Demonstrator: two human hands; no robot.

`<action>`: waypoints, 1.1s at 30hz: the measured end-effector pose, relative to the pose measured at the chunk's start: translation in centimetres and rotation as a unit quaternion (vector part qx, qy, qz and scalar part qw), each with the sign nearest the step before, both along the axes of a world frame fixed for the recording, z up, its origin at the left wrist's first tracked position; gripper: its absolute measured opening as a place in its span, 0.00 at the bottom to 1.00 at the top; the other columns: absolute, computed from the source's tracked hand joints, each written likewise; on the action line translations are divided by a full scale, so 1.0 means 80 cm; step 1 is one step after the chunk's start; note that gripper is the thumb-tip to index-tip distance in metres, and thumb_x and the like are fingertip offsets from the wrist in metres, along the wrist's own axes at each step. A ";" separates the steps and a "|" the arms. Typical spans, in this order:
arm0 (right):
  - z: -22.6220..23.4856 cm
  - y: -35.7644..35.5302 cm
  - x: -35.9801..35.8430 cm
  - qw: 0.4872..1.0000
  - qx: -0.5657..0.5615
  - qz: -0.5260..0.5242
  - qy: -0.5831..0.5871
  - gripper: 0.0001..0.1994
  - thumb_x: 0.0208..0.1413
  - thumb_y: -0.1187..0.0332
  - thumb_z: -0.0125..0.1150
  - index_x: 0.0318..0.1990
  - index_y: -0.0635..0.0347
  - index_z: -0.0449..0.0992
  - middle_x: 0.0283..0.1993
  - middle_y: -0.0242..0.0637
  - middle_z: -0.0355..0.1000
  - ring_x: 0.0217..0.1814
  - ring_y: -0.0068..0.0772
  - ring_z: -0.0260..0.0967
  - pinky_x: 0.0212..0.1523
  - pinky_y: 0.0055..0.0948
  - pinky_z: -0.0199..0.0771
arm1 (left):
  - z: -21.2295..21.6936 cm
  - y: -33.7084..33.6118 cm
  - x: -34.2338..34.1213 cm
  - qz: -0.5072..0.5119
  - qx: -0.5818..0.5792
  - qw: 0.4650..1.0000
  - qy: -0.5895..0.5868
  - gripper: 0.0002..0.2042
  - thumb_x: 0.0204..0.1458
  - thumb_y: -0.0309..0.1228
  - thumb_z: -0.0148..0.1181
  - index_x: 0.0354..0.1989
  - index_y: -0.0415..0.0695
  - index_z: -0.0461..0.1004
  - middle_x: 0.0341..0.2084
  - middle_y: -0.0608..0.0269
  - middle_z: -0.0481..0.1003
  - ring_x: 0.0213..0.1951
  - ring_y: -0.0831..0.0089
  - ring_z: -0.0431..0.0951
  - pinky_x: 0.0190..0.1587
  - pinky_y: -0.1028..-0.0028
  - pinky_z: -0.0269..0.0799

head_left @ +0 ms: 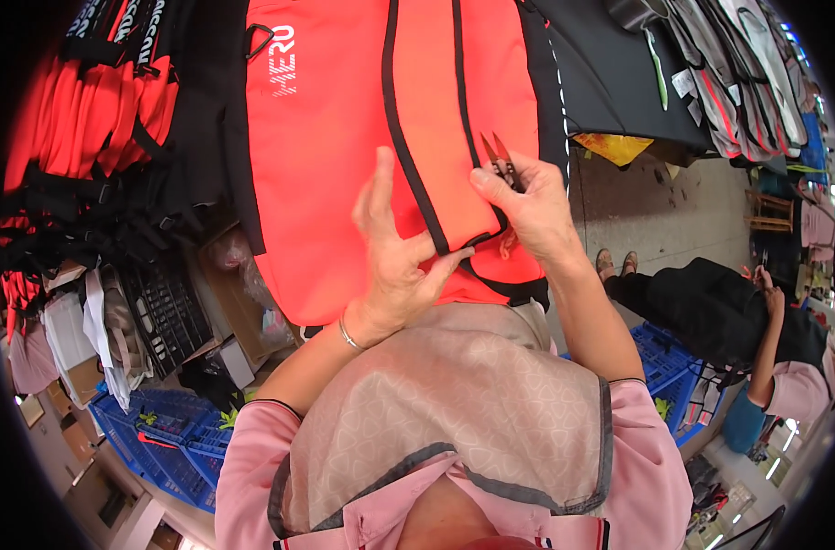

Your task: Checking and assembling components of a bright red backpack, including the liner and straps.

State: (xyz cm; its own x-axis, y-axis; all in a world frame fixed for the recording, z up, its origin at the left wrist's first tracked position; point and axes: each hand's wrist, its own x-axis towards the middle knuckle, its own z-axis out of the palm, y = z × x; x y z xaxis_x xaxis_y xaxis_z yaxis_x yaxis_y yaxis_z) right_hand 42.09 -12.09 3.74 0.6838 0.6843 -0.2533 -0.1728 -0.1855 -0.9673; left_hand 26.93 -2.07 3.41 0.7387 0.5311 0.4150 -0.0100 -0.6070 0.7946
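Note:
A large red-orange bag [330, 174] with black trim lies before me. A lighter orange panel [436, 119] with black binding runs down it. At the panel's lower corner, my left hand [394, 261] pinches the bound edge between thumb and forefinger, with the other fingers stretched upward. My right hand [536, 206] holds a pair of thread snips [502, 165] just right of the panel. Their reddish blades point away from me, their tips a little apart. A tuft of orange thread [507, 243] shows below the right hand.
Red and black bag pieces [96, 119] are piled at the left. Blue plastic crates [160, 435] stand on both sides of me. Grey bags [738, 73] lie on the black surface [610, 82] at the far right. Another person [784, 367] handles black fabric [702, 307] at the right.

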 end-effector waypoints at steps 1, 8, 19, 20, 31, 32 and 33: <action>-0.003 -0.001 -0.001 0.999 -0.037 0.012 0.037 0.08 0.57 0.69 0.66 0.29 0.62 0.76 0.22 0.20 0.64 0.26 0.12 0.57 0.26 0.18 0.57 | 0.002 0.002 0.003 0.041 0.110 0.992 -0.036 0.13 0.41 0.26 0.70 0.38 0.50 0.84 0.49 0.57 0.77 0.58 0.61 0.71 0.69 0.52 0.52; 0.007 -0.020 -0.005 0.980 -0.144 0.050 -0.129 0.13 0.56 0.66 0.66 0.41 0.69 0.78 0.23 0.34 0.73 0.26 0.19 0.67 0.29 0.24 0.68 | -0.039 0.037 0.006 -0.141 0.096 0.985 0.009 0.10 0.35 0.27 0.74 0.27 0.45 0.81 0.40 0.69 0.79 0.39 0.65 0.76 0.48 0.62 0.71; 0.041 -0.083 -0.032 0.849 -0.156 0.026 -0.504 0.11 0.48 0.66 0.73 0.36 0.59 0.80 0.31 0.37 0.78 0.30 0.37 0.76 0.31 0.31 0.73 | -0.053 0.031 0.014 -0.137 0.129 0.982 -0.020 0.06 0.34 0.23 0.69 0.17 0.42 0.75 0.36 0.68 0.79 0.33 0.68 0.74 0.36 0.69 0.65; 0.041 -0.083 -0.033 0.850 -0.157 0.026 -0.502 0.11 0.48 0.66 0.73 0.36 0.59 0.80 0.31 0.37 0.78 0.30 0.37 0.76 0.31 0.31 0.73 | -0.055 0.031 0.014 -0.140 0.130 0.981 -0.016 0.06 0.35 0.22 0.67 0.15 0.42 0.74 0.36 0.68 0.79 0.34 0.69 0.74 0.36 0.69 0.65; 0.035 -0.080 -0.036 0.833 -0.182 0.062 -0.519 0.11 0.46 0.70 0.74 0.35 0.63 0.80 0.30 0.38 0.78 0.29 0.36 0.76 0.29 0.31 0.73 | -0.050 0.027 0.015 -0.125 0.144 0.982 -0.014 0.04 0.37 0.23 0.66 0.16 0.43 0.76 0.36 0.70 0.79 0.35 0.71 0.74 0.36 0.70 0.64; 0.034 -0.079 -0.037 0.833 -0.182 0.063 -0.519 0.11 0.46 0.70 0.74 0.35 0.63 0.80 0.30 0.38 0.78 0.29 0.36 0.76 0.29 0.31 0.73 | -0.051 0.027 0.015 -0.122 0.145 0.982 -0.015 0.04 0.37 0.23 0.66 0.16 0.43 0.77 0.36 0.70 0.79 0.35 0.72 0.74 0.36 0.70 0.64; 0.033 -0.079 -0.037 0.832 -0.184 0.063 -0.520 0.10 0.46 0.70 0.74 0.35 0.62 0.80 0.30 0.38 0.78 0.29 0.36 0.75 0.29 0.31 0.73 | -0.051 0.027 0.014 -0.122 0.145 0.982 -0.014 0.04 0.37 0.23 0.66 0.16 0.43 0.77 0.36 0.70 0.79 0.35 0.72 0.74 0.36 0.70 0.64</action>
